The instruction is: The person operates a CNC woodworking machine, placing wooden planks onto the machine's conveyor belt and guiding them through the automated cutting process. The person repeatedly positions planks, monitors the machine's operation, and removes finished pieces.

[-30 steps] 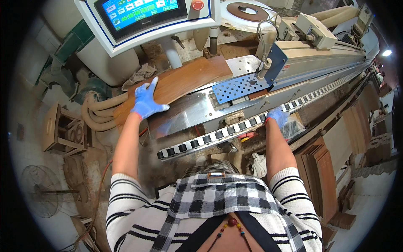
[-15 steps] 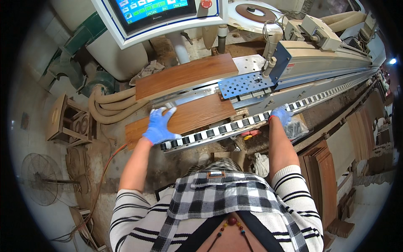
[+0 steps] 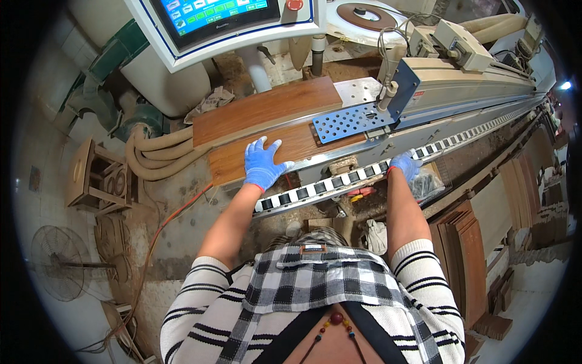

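Observation:
My left hand (image 3: 264, 165), in a blue work glove with pale fingertips, lies with fingers spread on a brown wooden plank (image 3: 228, 164). The plank's right part runs in under a blue perforated plate (image 3: 345, 125) on the long machine. Farther right, my right hand (image 3: 404, 164), gloved alike, is closed over the roller rail (image 3: 320, 187), a metal strip set with black and white rollers along the machine's near side. Its fingertips are partly hidden. A second brown plank (image 3: 267, 109) lies just behind the first.
Above the planks stands a control panel (image 3: 227, 27) with a lit screen and a red button (image 3: 293, 5). Ribbed hoses (image 3: 160, 151) curve at the left, near a wooden stool (image 3: 100, 176) and a fan (image 3: 59, 262). Stacked boards (image 3: 464, 242) lean at the right.
The front plank has slid right and away from me, in under the blue plate. My left hand has moved with it, rightward and farther off. My right hand has stayed on the rail.

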{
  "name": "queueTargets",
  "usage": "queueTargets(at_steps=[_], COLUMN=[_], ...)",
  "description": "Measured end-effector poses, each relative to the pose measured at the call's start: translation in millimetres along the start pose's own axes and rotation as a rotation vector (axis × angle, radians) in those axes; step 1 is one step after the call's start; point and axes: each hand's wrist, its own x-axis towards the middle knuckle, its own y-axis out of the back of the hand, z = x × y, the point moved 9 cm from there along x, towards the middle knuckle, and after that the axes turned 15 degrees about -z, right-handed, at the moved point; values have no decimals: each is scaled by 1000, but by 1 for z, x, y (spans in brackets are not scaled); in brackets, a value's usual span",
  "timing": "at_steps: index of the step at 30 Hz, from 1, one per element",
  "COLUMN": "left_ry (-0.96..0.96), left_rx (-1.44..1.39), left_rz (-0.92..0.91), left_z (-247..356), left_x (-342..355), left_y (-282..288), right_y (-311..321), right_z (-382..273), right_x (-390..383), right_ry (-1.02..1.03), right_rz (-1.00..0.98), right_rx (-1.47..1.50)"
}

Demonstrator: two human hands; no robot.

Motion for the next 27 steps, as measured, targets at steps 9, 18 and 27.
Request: queueTargets(at_steps=[9, 18, 27], left_ry=[308, 320, 388], left_rx=[-6, -278, -257], left_rz=[121, 244, 238], left_z=[-121, -163, -160], left_x=[-88, -105, -106], left_y=[2, -19, -19], right_y=[1, -1, -1], right_z=[-1, -1, 1], right_x=[-4, -1, 0], right_ry=[-7, -4, -14], right_rz=[-22, -26, -57], right_rx=[7, -41, -7])
